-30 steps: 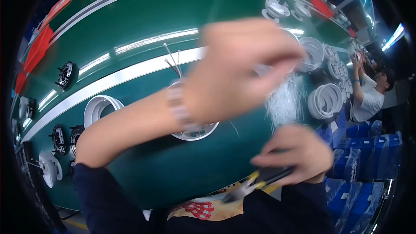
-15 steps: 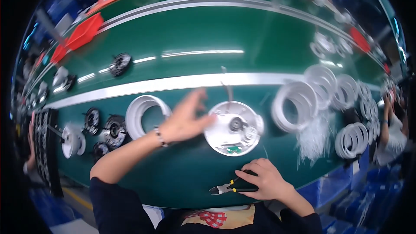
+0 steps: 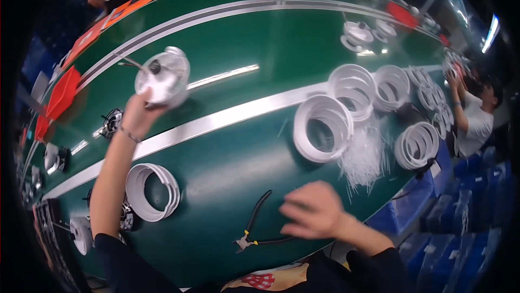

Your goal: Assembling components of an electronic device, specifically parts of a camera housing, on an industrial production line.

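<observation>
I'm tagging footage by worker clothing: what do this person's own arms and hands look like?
Dark, navy-looking sleeves end near the elbows. The left hand wears no glove, and a thin bracelet circles its wrist. The right hand is also ungloved, with no band visible at its wrist.

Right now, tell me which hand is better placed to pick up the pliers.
The right hand, likely: it looks empty beside the pliers, while the left hand holds a round white housing farther away.

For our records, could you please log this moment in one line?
left hand: holds white housing; right hand: open, near pliers; pliers: on green table
</observation>
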The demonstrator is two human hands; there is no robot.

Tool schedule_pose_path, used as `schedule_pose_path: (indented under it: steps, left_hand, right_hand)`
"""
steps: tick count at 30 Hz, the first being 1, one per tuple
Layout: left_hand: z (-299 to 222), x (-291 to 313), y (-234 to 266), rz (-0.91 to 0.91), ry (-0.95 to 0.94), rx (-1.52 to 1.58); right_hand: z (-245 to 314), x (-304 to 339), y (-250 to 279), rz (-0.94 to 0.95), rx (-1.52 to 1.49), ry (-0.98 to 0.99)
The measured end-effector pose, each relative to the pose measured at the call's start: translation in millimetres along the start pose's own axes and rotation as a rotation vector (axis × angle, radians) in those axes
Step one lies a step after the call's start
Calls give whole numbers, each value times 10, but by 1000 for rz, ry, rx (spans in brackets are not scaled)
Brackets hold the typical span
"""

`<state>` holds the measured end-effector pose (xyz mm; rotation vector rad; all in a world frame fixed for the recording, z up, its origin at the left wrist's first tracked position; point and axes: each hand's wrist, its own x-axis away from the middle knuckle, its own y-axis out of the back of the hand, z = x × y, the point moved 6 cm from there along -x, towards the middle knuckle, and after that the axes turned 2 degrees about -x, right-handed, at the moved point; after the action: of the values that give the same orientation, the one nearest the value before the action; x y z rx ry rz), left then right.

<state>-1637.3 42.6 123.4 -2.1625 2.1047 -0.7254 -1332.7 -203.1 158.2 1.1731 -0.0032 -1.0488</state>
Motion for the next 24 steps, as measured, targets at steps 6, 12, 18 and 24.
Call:
schedule_pose_path:
  steps: [6,12,18,24]
  left_hand:
    - [-115,-721,737,-234,-73,107]
    - [-348,-205,745,-227,88,-543]
    - [-816,297,1513,-558,-268,-887]
    - [-758,400,1977,-600,-213,-714]
  right_hand:
    - [60,-229,690,-281,269,-14]
    - [361,-1202,-547,-8,-26,83]
    - [293,-2031,-1575,238,125,-51]
    - [351,-2202,-1545,213,208,66]
